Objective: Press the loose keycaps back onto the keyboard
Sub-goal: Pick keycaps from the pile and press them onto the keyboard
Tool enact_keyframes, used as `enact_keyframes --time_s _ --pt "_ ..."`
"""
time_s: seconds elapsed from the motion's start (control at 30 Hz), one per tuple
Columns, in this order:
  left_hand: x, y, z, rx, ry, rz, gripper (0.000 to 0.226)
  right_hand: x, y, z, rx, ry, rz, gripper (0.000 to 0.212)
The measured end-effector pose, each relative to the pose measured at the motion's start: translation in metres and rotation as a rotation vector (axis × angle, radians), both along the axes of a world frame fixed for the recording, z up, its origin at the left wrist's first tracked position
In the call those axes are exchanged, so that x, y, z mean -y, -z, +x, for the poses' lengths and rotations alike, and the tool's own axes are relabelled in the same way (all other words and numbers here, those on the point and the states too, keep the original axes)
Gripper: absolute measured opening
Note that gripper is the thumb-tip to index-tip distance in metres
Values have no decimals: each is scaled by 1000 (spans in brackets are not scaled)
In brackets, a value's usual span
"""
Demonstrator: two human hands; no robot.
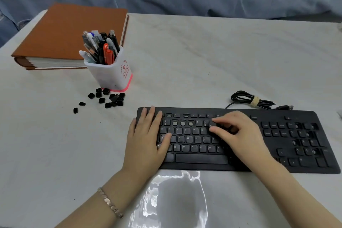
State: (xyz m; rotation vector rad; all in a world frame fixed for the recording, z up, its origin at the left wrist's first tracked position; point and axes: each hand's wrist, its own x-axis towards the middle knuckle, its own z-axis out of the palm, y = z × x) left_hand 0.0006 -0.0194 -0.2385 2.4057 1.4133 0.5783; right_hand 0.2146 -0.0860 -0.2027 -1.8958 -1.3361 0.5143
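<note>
On the flat black plastic keyboard (203, 167), the left hand (146, 139) is laid flat, fingers straight; the right hand (238, 135) is set on the number row (whether a keycap is pinched there cannot be told). Small black loose keycaps (106, 99) are scattered beyond, leftward, on the white worktop (185, 61).

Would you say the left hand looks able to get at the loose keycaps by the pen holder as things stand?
Probably yes. The left hand lies flat on the left end of the keyboard, holding nothing, and nothing stands between it and the loose keycaps further up on its left.
</note>
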Motion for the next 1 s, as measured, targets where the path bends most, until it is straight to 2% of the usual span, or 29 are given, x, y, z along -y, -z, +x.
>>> enact_keyframes --time_s 0.1,0.33,1.0 --pt "1 5 0 -50 2 38 57 -14 -2 -9 17 -38 -43 14" --pt "1 6 1 -30 -10 70 56 -32 6 -23 137 -114 -143 21" --pt "0 9 3 -1 -30 97 54 -27 17 -31 83 4 18 16"
